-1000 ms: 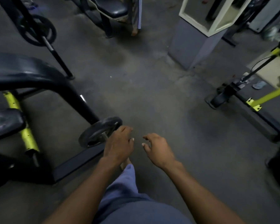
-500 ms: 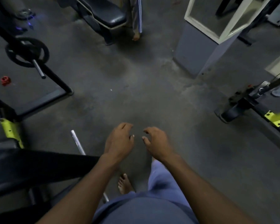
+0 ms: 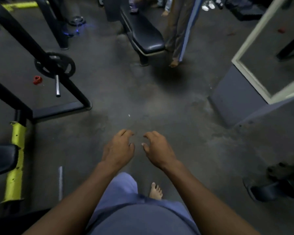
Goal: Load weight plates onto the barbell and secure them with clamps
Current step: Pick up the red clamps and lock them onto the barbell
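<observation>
weight plate point(image 3: 55, 67) now nearer; both hands remain empty.

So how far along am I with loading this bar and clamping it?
Done: one weight plate sits on the bar end at upper left. In hand: nothing; left hand and right hand hang empty, fingers loosely curled. Left: no clamp shows on that sleeve, and the red clamp lies on the floor.

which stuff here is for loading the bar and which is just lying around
For the job: weight plate on its steel bar end; red clamp on the floor; both empty hands, left and right.

Just about: black bench; mirror frame; yellow post.
</observation>
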